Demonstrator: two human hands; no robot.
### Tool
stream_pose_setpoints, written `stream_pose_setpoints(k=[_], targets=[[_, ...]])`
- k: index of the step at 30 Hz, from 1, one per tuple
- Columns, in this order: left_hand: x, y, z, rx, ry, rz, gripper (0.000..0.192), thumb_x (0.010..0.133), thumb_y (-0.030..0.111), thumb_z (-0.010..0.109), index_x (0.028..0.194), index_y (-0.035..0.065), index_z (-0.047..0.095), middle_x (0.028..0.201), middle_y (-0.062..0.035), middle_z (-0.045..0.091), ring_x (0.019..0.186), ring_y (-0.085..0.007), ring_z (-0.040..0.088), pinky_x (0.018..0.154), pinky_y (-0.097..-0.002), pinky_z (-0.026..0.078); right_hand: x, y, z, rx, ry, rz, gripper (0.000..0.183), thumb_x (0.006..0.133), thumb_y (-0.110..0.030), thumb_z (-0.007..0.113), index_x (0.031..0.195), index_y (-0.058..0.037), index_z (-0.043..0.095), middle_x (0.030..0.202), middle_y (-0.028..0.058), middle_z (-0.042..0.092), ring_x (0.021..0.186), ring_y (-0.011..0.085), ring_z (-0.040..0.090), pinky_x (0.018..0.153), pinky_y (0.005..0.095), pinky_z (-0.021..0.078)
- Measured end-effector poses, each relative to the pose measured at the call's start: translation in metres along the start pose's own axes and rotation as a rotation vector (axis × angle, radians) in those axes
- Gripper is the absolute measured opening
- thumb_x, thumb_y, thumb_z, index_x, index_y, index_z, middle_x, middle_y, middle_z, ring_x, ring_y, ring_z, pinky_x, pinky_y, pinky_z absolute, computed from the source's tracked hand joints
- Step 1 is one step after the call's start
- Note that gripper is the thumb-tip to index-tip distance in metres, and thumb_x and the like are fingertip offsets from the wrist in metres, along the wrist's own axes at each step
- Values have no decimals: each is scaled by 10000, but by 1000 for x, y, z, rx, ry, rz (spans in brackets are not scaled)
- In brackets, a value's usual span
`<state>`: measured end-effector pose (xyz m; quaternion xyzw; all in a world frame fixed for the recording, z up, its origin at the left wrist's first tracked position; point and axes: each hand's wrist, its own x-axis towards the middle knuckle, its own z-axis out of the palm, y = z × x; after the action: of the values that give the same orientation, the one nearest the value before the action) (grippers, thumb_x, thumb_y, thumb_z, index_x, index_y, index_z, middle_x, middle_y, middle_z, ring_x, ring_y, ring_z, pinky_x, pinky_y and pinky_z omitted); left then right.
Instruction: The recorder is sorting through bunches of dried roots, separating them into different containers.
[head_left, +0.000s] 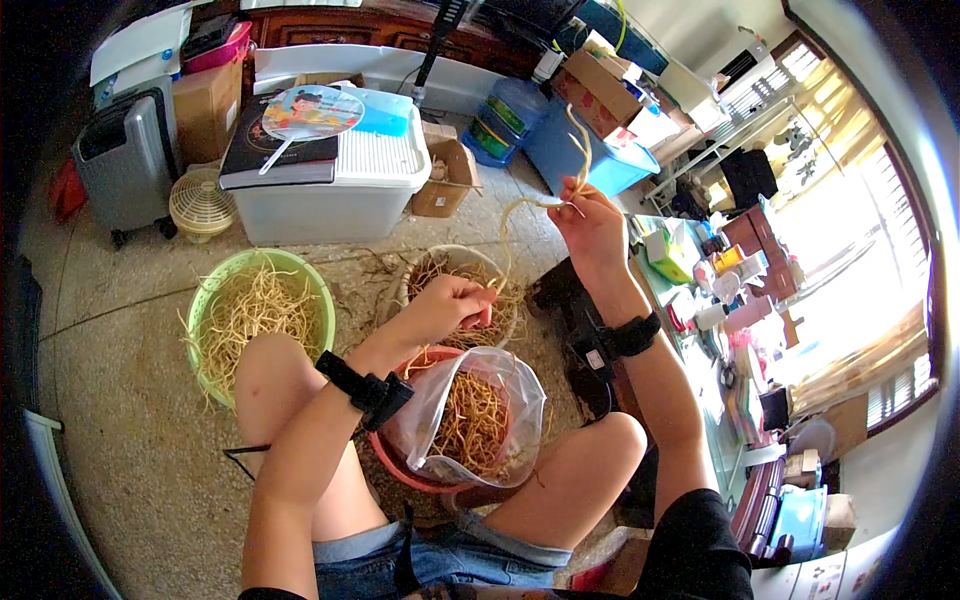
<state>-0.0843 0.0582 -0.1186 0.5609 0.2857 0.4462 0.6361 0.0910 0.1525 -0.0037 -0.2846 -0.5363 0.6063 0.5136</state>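
A long, thin, pale root (507, 225) hangs in a curve between my two hands, above the tubs. My left hand (442, 311) pinches its lower end between thumb and fingertips. Higher and to the right, my right hand (594, 229) grips it, and a forked length sticks up beyond the fingers. Below, brownish roots (472, 420) fill an open clear plastic bag (427, 439) set in a red tub (394, 469) between my knees. Behind it, partly hidden by my left hand, a pale round container (491, 262) holds more darker roots. Cream-coloured roots (262, 311) fill a light green basket (328, 315) at left.
A lidded plastic storage box (315, 214) stands ahead, with a hand fan (313, 112) on top. Nearby are a small cardboard box (442, 199), a blue water jug (506, 124) and a grey suitcase (131, 165). A cluttered glass-topped table (705, 367) runs along the right.
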Motion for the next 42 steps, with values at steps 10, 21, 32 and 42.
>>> stream_pose_setpoints(k=[10,21,32,42], targets=[[6,-5,-23,-360,807,38,384,908,301,495,594,80,506,529,43,412,472,-75,357,442,-241,256,-21,7,-19,-166,243,24,215,908,-134,510,955,69,562,852,74,537,705,148,553,750,319,529],[13,-36,-86,-799,1407,-127,300,903,268,498,648,122,434,499,63,288,382,-66,219,360,-233,165,-98,-1,25,-623,141,-343,154,909,-68,485,866,49,576,830,69,550,646,112,502,776,370,528],[-26,19,42,437,338,38,119,790,179,657,805,64,684,760,-37,664,597,-109,558,574,-260,446,-87,-18,-50,-545,182,-165,182,889,-122,529,900,29,631,729,24,587,640,64,517,603,201,434],[-21,-34,72,813,11,-7,136,773,130,654,897,83,685,859,-82,654,727,-155,594,641,-279,448,-90,20,-86,-897,67,-47,331,920,-240,458,865,26,648,648,60,563,630,101,501,574,259,413]])
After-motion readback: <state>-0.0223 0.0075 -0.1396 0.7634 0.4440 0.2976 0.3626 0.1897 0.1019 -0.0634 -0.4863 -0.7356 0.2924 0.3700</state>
